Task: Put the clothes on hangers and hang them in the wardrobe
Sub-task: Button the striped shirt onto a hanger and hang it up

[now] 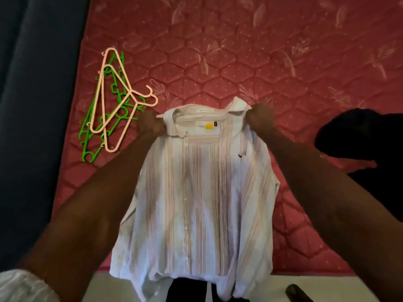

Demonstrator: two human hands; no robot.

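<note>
A white shirt with pink stripes hangs in front of me over the red quilted mattress. My left hand grips its left shoulder by the collar. My right hand grips the right shoulder. The collar with a yellow tag faces me, and the hem drops past the mattress's near edge. A pile of pink and green plastic hangers lies on the mattress, just left of my left hand.
A black garment lies on the mattress at the right. A dark blue curtain or wall runs down the left side. Pale floor shows below the mattress edge, with a dark object on it.
</note>
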